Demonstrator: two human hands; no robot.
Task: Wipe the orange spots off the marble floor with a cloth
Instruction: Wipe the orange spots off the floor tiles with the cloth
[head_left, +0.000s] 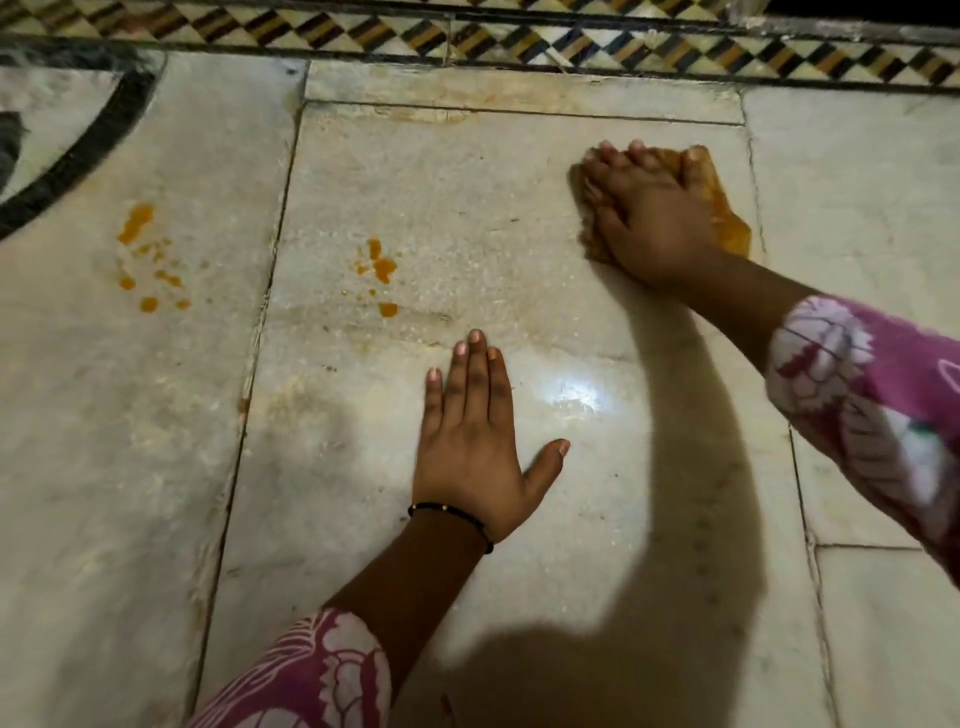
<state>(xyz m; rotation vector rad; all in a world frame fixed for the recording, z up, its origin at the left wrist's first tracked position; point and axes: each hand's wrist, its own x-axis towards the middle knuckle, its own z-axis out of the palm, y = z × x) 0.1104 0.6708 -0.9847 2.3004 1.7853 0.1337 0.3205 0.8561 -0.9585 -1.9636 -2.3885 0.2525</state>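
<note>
Flanking the orange spots (376, 270) — checkered border (519, 39) beyond, black curved inlay (78, 156) left.

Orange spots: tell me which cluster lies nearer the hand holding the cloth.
The cluster on the middle slab, just beyond the left hand. The other cluster sits past the seam, further from the right hand on the cloth.
</note>
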